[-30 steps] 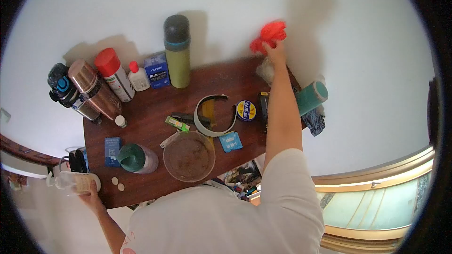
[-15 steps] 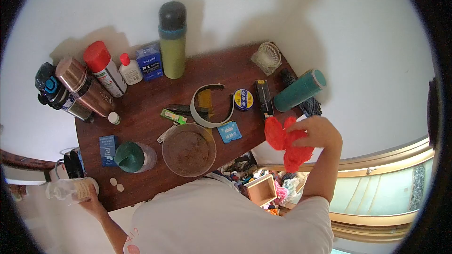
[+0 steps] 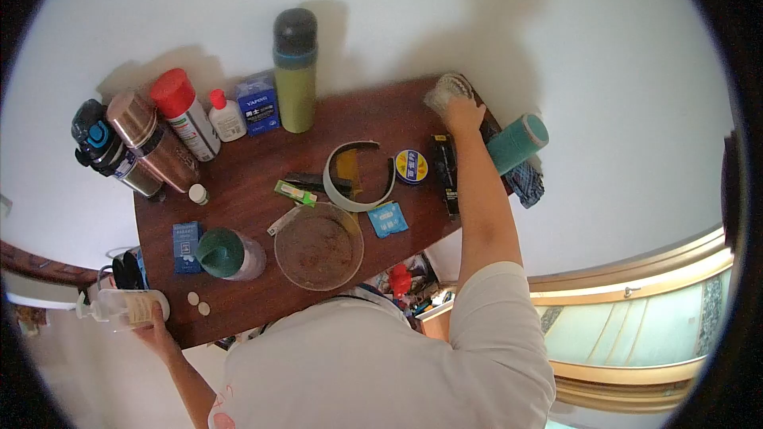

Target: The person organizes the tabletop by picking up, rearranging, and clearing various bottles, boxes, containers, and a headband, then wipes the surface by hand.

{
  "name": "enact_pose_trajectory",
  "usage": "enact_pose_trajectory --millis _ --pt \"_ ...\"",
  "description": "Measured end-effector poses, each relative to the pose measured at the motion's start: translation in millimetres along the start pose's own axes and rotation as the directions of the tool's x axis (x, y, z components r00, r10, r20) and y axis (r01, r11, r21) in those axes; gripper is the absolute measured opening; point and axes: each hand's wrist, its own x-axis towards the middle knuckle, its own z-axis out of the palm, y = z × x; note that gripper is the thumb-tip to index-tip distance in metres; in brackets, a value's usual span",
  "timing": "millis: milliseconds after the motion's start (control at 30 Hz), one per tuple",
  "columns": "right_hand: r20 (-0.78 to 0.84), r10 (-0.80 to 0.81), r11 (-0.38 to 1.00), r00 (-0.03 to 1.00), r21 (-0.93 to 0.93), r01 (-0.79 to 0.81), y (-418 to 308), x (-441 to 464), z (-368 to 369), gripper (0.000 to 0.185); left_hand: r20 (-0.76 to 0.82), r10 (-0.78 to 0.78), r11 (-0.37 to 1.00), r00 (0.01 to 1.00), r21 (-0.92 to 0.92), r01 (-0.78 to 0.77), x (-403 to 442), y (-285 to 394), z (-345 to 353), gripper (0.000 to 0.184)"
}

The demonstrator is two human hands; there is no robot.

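Observation:
At the left table edge, my left hand (image 3: 156, 335) is closed around a clear pump bottle (image 3: 137, 307) lying on its side, its pump pointing left. My right hand (image 3: 462, 114) reaches to the far right corner of the table, its fingers closed on a clear ribbed plastic cup (image 3: 443, 93). Part of the cup is hidden by the hand. Beside my right forearm lies a green cylinder (image 3: 518, 144), with a dark patterned cloth (image 3: 525, 183) under it. A slim black box (image 3: 445, 171) lies just left of the forearm.
Along the wall stand an olive flask (image 3: 296, 87), a copper flask (image 3: 155, 143) and a red-capped spray can (image 3: 185, 115). A round clear dish (image 3: 319, 250), a headband (image 3: 338, 191) and a green-topped bottle (image 3: 230, 254) occupy the middle and front. Below is an open drawer (image 3: 435, 319) among clutter.
My right hand has let go of the red cloth-like thing, now down in the clutter below the table, and moved up to the ribbed cup. My left hand still holds the pump bottle.

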Motion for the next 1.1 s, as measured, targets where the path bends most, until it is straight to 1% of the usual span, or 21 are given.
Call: enact_pose_trajectory --millis 67,100,133,167,233,333,433,533,567,667,733,767,800,867,933,1033,1100 --pt "0.037 -0.030 0.999 0.999 0.014 0.029 2.6 3.0 -2.6 0.019 -0.007 0.000 0.999 1.000 -0.040 0.000 -2.4 4.8 2.5 0.080" --pt "0.060 -0.045 0.999 0.997 0.019 0.044 3.0 2.7 -7.2 0.018 -0.030 -0.001 1.000 1.000 -0.012 0.001 -2.3 4.5 1.8 0.078" --pt "0.099 -0.021 0.996 0.995 0.088 0.012 3.6 3.0 -13.3 0.017 -0.051 -0.004 1.000 0.999 0.017 0.005 -2.3 3.4 0.9 0.077" --pt "0.096 -0.028 0.996 0.995 0.086 0.020 3.0 2.7 -15.4 0.016 -0.070 -0.006 0.999 0.998 0.043 0.009 -2.4 2.6 1.1 0.075" --pt "0.088 -0.035 0.996 0.995 0.080 0.028 3.8 1.4 -16.8 0.015 -0.048 -0.036 0.999 0.998 0.007 0.036 0.2 5.4 2.2 0.073" --pt "-0.115 -0.052 0.997 0.992 0.043 0.058 -1.2 -7.8 -7.6 0.015 -0.022 -0.057 0.998 0.998 -0.030 0.056 3.3 4.5 1.1 0.070" --pt "-0.027 -0.187 0.982 0.982 -0.030 0.186 1.3 1.0 -1.7 0.019 -0.023 -0.086 0.994 0.996 -0.074 0.085 2.4 7.5 3.3 0.067" --pt "-0.019 -0.240 0.970 0.971 0.040 0.241 5.2 6.6 5.0 0.030 0.004 -0.103 0.990 0.995 -0.093 0.102 -0.3 15.6 5.8 0.065" --pt "0.017 -0.238 0.970 0.971 0.048 0.237 3.9 7.3 6.7 0.032 0.018 -0.104 0.990 0.994 -0.094 0.105 0.1 17.5 5.5 0.064" --pt "0.102 -0.236 0.971 0.966 0.068 0.230 -9.7 -5.4 -24.9 0.037 -0.029 -0.104 0.991 0.994 -0.093 0.100 0.0 12.2 6.0 0.063" --pt "0.132 -0.247 0.968 0.960 0.082 0.238 -18.1 -9.4 -31.7 0.041 -0.006 -0.160 0.979 0.987 -0.125 0.158 1.7 0.5 4.5 0.062" --pt "0.112 -0.256 0.965 0.960 0.084 0.248 -22.8 -10.5 -35.1 0.043 -0.005 -0.191 0.972 0.982 -0.138 0.188 2.5 -3.9 -0.2 0.062" --pt "0.094 -0.271 0.961 0.958 0.092 0.263 -26.6 -11.2 -37.5 0.045 0.013 -0.184 0.972 0.983 -0.147 0.184 1.2 6.5 2.6 0.062" --pt "0.051 -0.305 0.949 0.951 0.104 0.298 -38.7 -14.6 -45.4 0.046 -0.033 -0.135 0.980 0.990 -0.150 0.128 1.7 -1.9 0.7 0.065" --pt "0.000 -0.336 0.937 0.942 0.106 0.334 -49.2 -19.5 -60.7 0.046 -0.038 -0.116 0.983 0.993 -0.149 0.109 -0.6 11.8 7.7 0.068" --pt "-0.143 -0.390 0.896 0.910 0.168 0.411 -65.5 -35.2 -96.9 0.041 -0.021 -0.125 0.982 0.992 -0.148 0.121 -2.2 19.6 9.2 0.069" --pt "-0.209 -0.464 0.837 0.861 0.214 0.504 -78.3 -54.7 -135.1 0.039 -0.030 -0.130 0.983 0.991 -0.137 0.125 -3.5 23.0 11.6 0.068"
